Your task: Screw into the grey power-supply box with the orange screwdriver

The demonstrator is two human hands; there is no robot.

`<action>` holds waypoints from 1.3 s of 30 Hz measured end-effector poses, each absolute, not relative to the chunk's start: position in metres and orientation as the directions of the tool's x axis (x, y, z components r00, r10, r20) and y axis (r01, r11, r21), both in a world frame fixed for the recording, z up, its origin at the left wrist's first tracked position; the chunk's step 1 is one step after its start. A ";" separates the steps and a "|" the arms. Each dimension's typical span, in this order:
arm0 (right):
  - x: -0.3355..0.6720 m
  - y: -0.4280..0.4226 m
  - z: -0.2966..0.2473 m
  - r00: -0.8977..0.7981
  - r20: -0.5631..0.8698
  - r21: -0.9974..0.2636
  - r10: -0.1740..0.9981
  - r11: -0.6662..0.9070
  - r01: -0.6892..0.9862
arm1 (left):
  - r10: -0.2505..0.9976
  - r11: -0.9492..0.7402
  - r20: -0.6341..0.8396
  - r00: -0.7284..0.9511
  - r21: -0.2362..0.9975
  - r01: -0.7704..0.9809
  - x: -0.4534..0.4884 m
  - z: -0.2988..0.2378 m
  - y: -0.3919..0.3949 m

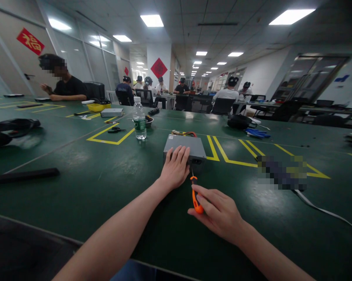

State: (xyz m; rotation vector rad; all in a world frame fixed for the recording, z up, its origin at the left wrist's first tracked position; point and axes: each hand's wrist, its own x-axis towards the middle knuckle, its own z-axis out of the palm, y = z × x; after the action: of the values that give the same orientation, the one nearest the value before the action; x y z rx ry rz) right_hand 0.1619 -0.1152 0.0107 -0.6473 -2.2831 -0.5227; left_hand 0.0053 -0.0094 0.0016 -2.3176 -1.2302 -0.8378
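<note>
A grey metal box (190, 146), a power supply with coloured wires at its back, lies on the green table (85, 183) in front of me. My left hand (175, 167) rests flat on its near left corner, fingers stretched out. My right hand (218, 212) is closed round the orange handle of a screwdriver (195, 197). The screwdriver's thin shaft points at the near face of the box, close to its socket.
A water bottle (139, 119) stands left of the box, with scissors (115, 130) and a small grey case (112, 112) behind. A black bar (23, 175) lies at the left, a white cable (324, 208) at the right. Several other people sit at tables beyond.
</note>
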 end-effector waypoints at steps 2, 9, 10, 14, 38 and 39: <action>0.162 -0.114 0.009 -0.613 0.727 0.163 0.309 0.789 0.592 | 0.610 -0.554 0.670 0.423 -0.020 0.832 0.005 0.003 -0.009; 0.160 -0.117 0.016 -0.684 0.641 0.178 0.348 0.799 0.574 | 0.614 -0.569 0.701 0.363 0.074 0.819 0.006 0.005 -0.006; 0.161 -0.117 0.015 -0.678 0.653 0.180 0.338 0.800 0.573 | 0.614 -0.569 0.703 0.357 0.082 0.818 0.006 0.005 -0.005; 0.163 -0.116 0.011 -0.617 0.727 0.147 0.301 0.810 0.568 | 0.618 -0.564 0.711 0.336 0.102 0.820 0.007 0.005 -0.004; 0.158 -0.119 0.016 -0.655 0.663 0.155 0.361 0.791 0.593 | 0.624 -0.550 0.711 0.325 0.104 0.829 0.007 0.005 -0.005; 0.159 -0.118 0.015 -0.640 0.687 0.149 0.344 0.795 0.588 | 0.625 -0.549 0.710 0.325 0.104 0.829 0.007 0.005 -0.005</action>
State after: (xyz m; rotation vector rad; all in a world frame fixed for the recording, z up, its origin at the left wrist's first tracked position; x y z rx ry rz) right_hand 0.1587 -0.1179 0.0149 -0.6863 -2.3157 -0.4776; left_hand 0.0070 -0.0049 0.0049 -2.3149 -1.3092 -1.0491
